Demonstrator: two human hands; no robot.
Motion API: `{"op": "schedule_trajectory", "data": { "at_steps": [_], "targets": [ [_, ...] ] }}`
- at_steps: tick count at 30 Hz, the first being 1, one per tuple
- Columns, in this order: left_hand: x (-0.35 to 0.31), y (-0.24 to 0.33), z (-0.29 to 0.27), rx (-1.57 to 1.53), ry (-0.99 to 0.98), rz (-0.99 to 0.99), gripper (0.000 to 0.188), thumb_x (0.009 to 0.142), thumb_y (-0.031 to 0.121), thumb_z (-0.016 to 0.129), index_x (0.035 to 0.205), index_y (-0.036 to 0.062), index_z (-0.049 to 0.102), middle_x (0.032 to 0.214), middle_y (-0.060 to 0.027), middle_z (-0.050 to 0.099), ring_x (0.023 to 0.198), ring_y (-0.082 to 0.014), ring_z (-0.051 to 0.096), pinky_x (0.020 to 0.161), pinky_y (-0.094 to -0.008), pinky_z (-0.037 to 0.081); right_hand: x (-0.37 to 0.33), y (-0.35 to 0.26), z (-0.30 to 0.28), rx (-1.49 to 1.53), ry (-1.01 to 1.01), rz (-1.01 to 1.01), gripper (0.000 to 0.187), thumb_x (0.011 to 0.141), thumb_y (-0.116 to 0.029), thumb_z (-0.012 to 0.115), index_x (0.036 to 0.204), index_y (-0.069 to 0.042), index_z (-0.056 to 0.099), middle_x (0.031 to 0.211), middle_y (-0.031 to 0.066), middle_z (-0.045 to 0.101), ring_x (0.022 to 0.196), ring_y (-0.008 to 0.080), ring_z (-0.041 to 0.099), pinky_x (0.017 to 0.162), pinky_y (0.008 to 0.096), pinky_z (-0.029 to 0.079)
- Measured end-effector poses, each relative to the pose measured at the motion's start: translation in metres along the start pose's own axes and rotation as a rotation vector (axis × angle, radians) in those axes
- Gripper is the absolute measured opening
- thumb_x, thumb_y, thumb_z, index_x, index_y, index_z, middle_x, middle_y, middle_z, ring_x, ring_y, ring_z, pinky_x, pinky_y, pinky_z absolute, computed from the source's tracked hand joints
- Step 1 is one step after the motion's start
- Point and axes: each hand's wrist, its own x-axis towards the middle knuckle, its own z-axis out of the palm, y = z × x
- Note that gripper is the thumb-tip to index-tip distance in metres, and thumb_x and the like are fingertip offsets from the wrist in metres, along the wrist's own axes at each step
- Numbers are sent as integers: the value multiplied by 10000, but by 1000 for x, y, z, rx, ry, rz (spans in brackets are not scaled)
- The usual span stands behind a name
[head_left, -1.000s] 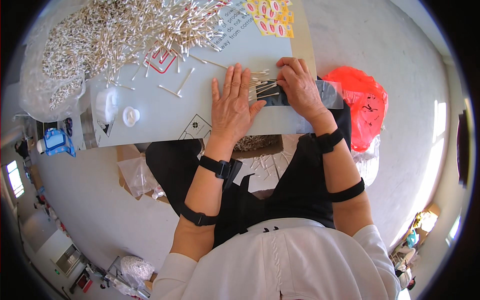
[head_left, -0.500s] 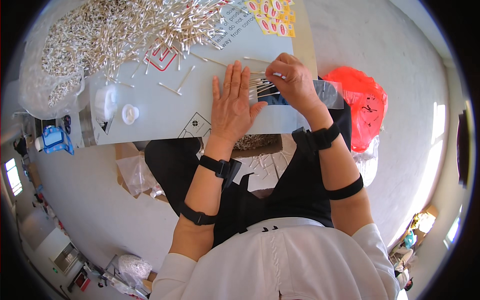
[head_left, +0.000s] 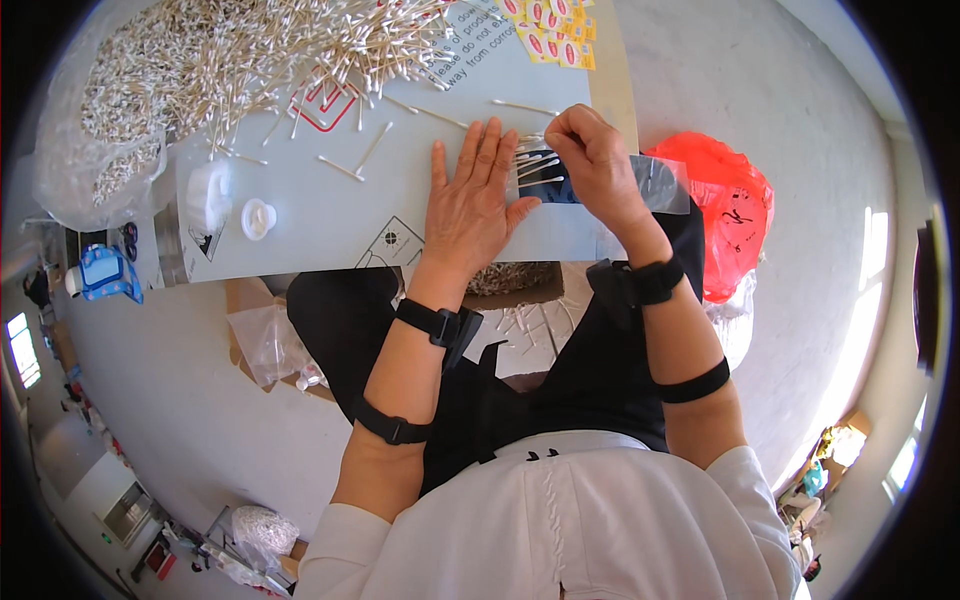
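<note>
My left hand (head_left: 470, 200) lies flat on the table, fingers stretched out. Its edge and thumb rest beside a small row of cotton swabs (head_left: 540, 181), whose other ends it hides. Beneath these swabs lies a dark blue patch (head_left: 556, 190) with a clear plastic sleeve (head_left: 660, 184) reaching to the right. My right hand (head_left: 597, 165) is bent over the right ends of the row, thumb and fingertips pinched together. Whatever sits in that pinch is hidden by the fingers. A loose swab (head_left: 525, 106) lies just beyond both hands.
A big heap of cotton swabs (head_left: 240, 60) spills from a clear bag at the far left. Nearby stand a small white cup (head_left: 258, 219) and a blue-and-white pack (head_left: 107, 273). Yellow-and-red labels (head_left: 560, 38) lie far right. A red plastic bag (head_left: 720, 200) hangs beyond the table's right edge.
My right hand has shifted slightly right at the swab ends, and the white tip seen in its pinch no longer shows. The left hand stays flat, moved slightly to the right.
</note>
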Motion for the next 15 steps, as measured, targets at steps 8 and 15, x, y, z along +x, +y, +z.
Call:
{"op": "schedule_trajectory", "data": {
  "at_steps": [8,15],
  "targets": [
    [-1,-3,-1,-34,51,20,816,873,459,624,1511,78,286,1572,-121,283,1467,-261,233,1174,-548,138,-63,-34,-29,-85,-603,89,46,774,-22,641,744,-15,607,793,133,612,763,325,625,658,398,484],
    [-5,-15,5,-536,342,-20,660,939,277,576,1484,24,302,1541,-191,302,1424,-345,295,1169,-450,228,-71,-25,-26,162,-447,-26,58,763,-46,693,782,-11,651,826,89,608,733,262,613,650,344,476]
  ]
}}
